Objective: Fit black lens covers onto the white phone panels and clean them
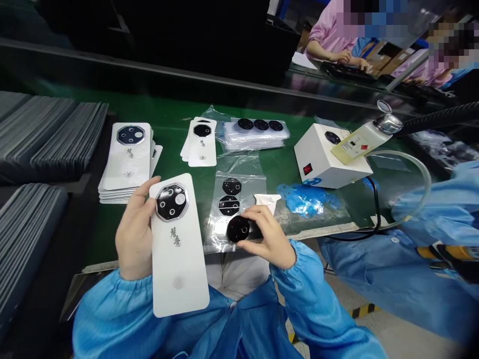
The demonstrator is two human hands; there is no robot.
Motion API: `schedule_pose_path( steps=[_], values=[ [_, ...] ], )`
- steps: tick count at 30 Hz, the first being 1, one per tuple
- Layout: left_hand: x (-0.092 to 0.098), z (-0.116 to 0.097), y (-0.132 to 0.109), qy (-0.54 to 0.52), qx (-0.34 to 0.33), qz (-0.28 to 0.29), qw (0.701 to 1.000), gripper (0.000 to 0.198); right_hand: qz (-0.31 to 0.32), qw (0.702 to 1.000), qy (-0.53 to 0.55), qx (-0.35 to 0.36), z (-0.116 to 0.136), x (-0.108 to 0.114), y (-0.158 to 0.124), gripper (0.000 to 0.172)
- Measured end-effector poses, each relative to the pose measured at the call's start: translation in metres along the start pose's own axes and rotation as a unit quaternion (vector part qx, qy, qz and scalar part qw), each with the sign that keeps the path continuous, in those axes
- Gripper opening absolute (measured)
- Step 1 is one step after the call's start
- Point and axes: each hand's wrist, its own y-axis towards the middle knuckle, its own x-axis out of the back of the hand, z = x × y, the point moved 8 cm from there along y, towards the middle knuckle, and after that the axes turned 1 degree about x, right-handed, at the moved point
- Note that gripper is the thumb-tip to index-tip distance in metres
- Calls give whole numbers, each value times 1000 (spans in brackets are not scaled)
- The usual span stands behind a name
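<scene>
In my left hand (133,237) is a white phone back cover (181,269), gripped by its left edge and tilted toward me. Near its top is a black octagonal camera area with a silvery rim, and dark lettering runs below it. My right hand (272,238) pinches a black camera lens cover (237,229) between thumb and fingers, just right of the back cover. Beneath that piece lies a clear plastic sheet (214,204) carrying two more black lens covers (229,205). A small white scrap (267,199) rests beyond my right fingers.
Stacked white back covers (125,167) stand at left, with a smaller pile (202,149) behind. Bagged lens covers (258,139) lie at the back. At right are a white box (318,154), a liquid bottle (355,145) and blue film pieces (305,199). Dark racks (67,134) line the left.
</scene>
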Motion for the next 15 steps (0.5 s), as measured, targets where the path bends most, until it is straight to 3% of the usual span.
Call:
schedule_pose_path(
  steps=[8,15],
  values=[
    [-6,24,3,-8,90,16,996,37,44,990,-123,44,2,-15,-4,47],
    [-9,30,1,19,108,31,993,33,62,976,-202,62,12,-20,-5,47]
  ],
)
